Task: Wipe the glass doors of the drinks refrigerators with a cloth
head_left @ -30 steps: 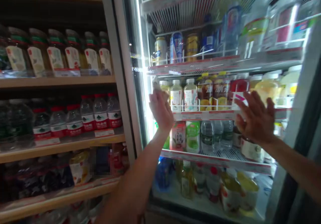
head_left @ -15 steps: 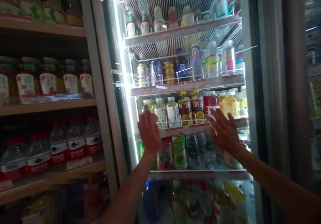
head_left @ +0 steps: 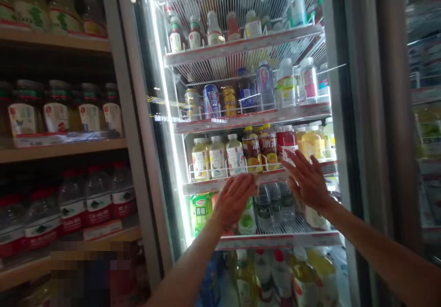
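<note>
Currently, left hand: at the centre of the frame, the left hand is palm down, its fingers held together and gently bent; the fingertips are too blurred to tell whether they pinch anything.
Right hand: right of centre, the right hand is spread wide, back to the viewer, with nothing visible in it.
Glass: reflections left of centre hint at a pane; whether either hand touches it, I cannot tell.
Shelf rail: the price rail crosses the middle, passing behind both hands.
Bottles: yellow-capped dark bottles stand above and between the hands; the red-drink bottle and yellow-drink bottle stand behind the right fingers; pale-labelled bottles stand upper left of the left hand.
Step in hand: apparently a two-handed reach or gesture at the mid-height shelves, with no bottle gripped.
Next move: taking a bottle would call for a free way past any glass, closing fingers round one body and lifting it over the wire guard.
</note>
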The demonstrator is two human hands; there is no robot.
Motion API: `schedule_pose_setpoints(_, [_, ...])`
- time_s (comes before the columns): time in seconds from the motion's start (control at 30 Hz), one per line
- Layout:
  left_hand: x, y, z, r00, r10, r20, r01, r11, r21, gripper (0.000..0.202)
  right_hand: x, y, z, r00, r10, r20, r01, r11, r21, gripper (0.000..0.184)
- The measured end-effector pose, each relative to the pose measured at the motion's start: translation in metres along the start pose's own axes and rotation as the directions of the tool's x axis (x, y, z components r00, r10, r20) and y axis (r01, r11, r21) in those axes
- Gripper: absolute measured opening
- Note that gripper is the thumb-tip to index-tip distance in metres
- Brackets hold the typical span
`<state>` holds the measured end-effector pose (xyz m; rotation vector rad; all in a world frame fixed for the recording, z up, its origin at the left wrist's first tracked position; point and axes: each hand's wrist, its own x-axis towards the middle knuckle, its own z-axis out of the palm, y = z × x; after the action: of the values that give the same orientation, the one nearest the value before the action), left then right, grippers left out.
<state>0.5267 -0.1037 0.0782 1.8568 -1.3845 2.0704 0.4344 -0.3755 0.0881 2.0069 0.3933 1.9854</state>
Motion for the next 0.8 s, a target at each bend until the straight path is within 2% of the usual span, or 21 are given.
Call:
schedule_pose_setpoints(0.03, [-0.001,-0.004,-0.002,0.999,-0.035,-0.024,0.035,0.999,0.000,0.048,-0.001,0.000,0.000,1.000,-0.001,0.002,0.001,1.000,0.003,0.063])
schedule_pose_setpoints(0.07, [-0.004,-0.011,-0.006,0.987,-0.142,-0.075,0.143,0.990,0.012,0.047,-0.001,0.001,0.000,1.000,0.002,0.005,-0.003,1.000,0.005,0.063])
schedule_pose_setpoints(0.1, [-0.008,-0.021,-0.010,0.940,-0.306,-0.150,0.313,0.949,0.028,0.048,-0.002,0.001,0.000,1.000,0.008,0.006,-0.008,1.000,0.005,0.063])
schedule_pose_setpoints(0.17, [-0.014,-0.033,-0.016,0.859,-0.457,-0.231,0.477,0.878,0.036,0.050,-0.003,0.000,0.001,1.000,0.020,0.003,-0.020,1.000,0.001,0.064])
schedule_pose_setpoints(0.2, [-0.016,-0.032,-0.016,0.839,-0.484,-0.248,0.508,0.861,0.038,0.051,-0.003,-0.001,0.001,1.000,0.025,0.002,-0.025,1.000,-0.001,0.065])
schedule_pose_setpoints(0.27, [-0.016,-0.020,-0.011,0.892,-0.405,-0.198,0.420,0.907,0.039,0.051,-0.003,-0.002,0.001,0.999,0.033,-0.002,-0.033,0.999,-0.004,0.066])
schedule_pose_setpoints(0.33, [-0.013,-0.006,-0.005,0.984,-0.166,-0.062,0.167,0.986,0.012,0.048,-0.004,-0.002,0.001,0.999,0.032,0.006,-0.032,0.999,-0.002,0.066])
schedule_pose_setpoints(0.37, [-0.011,-0.003,-0.002,0.997,-0.070,-0.012,0.070,0.998,-0.003,0.047,-0.004,-0.002,0.000,0.999,0.030,0.014,-0.030,1.000,0.002,0.066])
schedule_pose_setpoints(0.4, [-0.009,-0.004,-0.002,0.999,-0.046,0.000,0.046,0.999,-0.005,0.046,-0.003,-0.003,-0.001,0.999,0.029,0.023,-0.030,1.000,0.005,0.065])
schedule_pose_setpoints(0.43, [-0.008,-0.008,-0.002,0.992,-0.119,-0.037,0.119,0.993,0.013,0.046,-0.003,-0.003,-0.001,0.999,0.034,0.025,-0.034,0.999,0.007,0.065])
schedule_pose_setpoints(0.47, [-0.007,-0.014,-0.003,0.959,-0.257,-0.119,0.263,0.964,0.037,0.046,-0.003,-0.003,-0.002,0.999,0.039,0.022,-0.039,0.999,0.009,0.065])
schedule_pose_setpoints(0.5, [-0.005,-0.018,-0.003,0.886,-0.410,-0.218,0.428,0.903,0.044,0.047,-0.003,-0.004,-0.002,0.999,0.044,0.018,-0.044,0.999,0.011,0.065])
schedule_pose_setpoints(0.53, [-0.003,-0.021,-0.004,0.805,-0.514,-0.297,0.545,0.838,0.030,0.048,-0.004,-0.004,-0.002,0.999,0.050,0.012,-0.050,0.999,0.013,0.065])
schedule_pose_setpoints(0.57, [0.000,-0.019,-0.003,0.766,-0.555,-0.324,0.590,0.807,0.013,0.049,-0.004,-0.004,-0.001,0.998,0.056,0.011,-0.056,0.998,0.013,0.065])
schedule_pose_setpoints(0.6, [0.004,-0.015,-0.001,0.793,-0.530,-0.302,0.557,0.831,0.004,0.050,-0.005,-0.003,-0.001,0.998,0.057,0.012,-0.058,0.998,0.012,0.065])
schedule_pose_setpoints(0.63, [0.008,-0.008,0.001,0.877,-0.422,-0.228,0.434,0.901,0.000,0.050,-0.006,-0.003,-0.001,0.998,0.054,0.017,-0.054,0.998,0.013,0.066])
schedule_pose_setpoints(0.67, [0.011,-0.002,0.003,0.957,-0.256,-0.133,0.257,0.966,-0.010,0.049,-0.006,-0.002,-0.001,0.999,0.047,0.021,-0.047,0.999,0.016,0.066])
schedule_pose_setpoints(0.7, [0.014,0.002,0.003,0.994,-0.097,-0.048,0.096,0.995,-0.030,0.049,-0.007,-0.001,-0.001,0.999,0.039,0.023,-0.039,0.999,0.019,0.067])
schedule_pose_setpoints(0.73, [0.015,0.002,0.003,1.000,-0.014,-0.013,0.014,0.999,-0.039,0.048,-0.007,0.000,-0.001,0.999,0.029,0.019,-0.029,0.999,0.024,0.067])
schedule_pose_setpoints(0.77, [0.016,-0.001,0.001,0.999,-0.029,-0.027,0.028,0.999,-0.027,0.047,-0.008,0.000,-0.001,1.000,0.021,0.014,-0.021,0.999,0.029,0.067])
schedule_pose_setpoints(0.8, [0.015,-0.008,-0.001,0.989,-0.120,-0.082,0.120,0.993,-0.003,0.047,-0.008,0.000,-0.001,1.000,0.020,0.006,-0.020,0.999,0.034,0.066])
